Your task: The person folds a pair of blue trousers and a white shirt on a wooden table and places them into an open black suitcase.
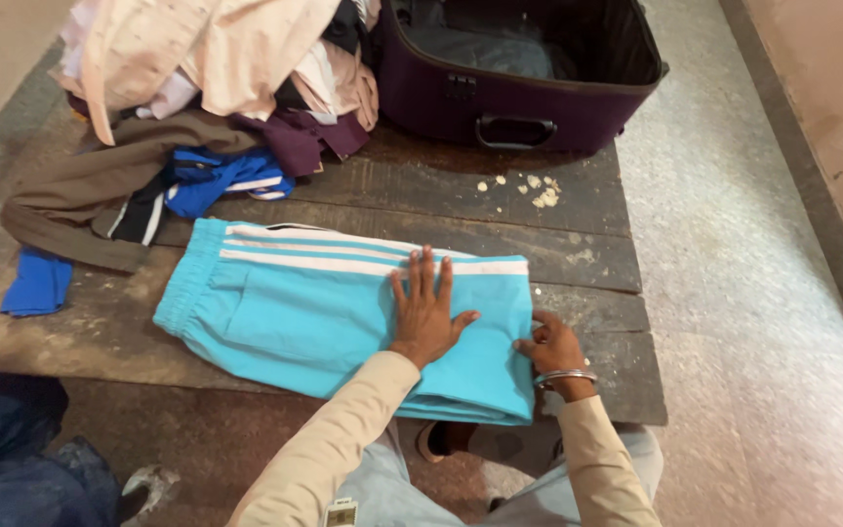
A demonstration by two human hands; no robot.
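The turquoise track pants (314,312), with 2 white side stripes, lie folded flat on the dark wooden platform (578,254) in the lower middle of the frame. They look light, soft and limp; they would likely sag unless taken at a folded edge or the elastic waistband at the left. The left hand (426,312) presses flat on the fabric, fingers spread. The right hand (550,346), with a metal bangle at the wrist, pinches the right folded edge with curled fingers. A purple suitcase (519,107) stands open at upper centre, a clothes heap (226,68) at upper left. A small tag (341,511) shows at the bottom edge, on the pale garment there.
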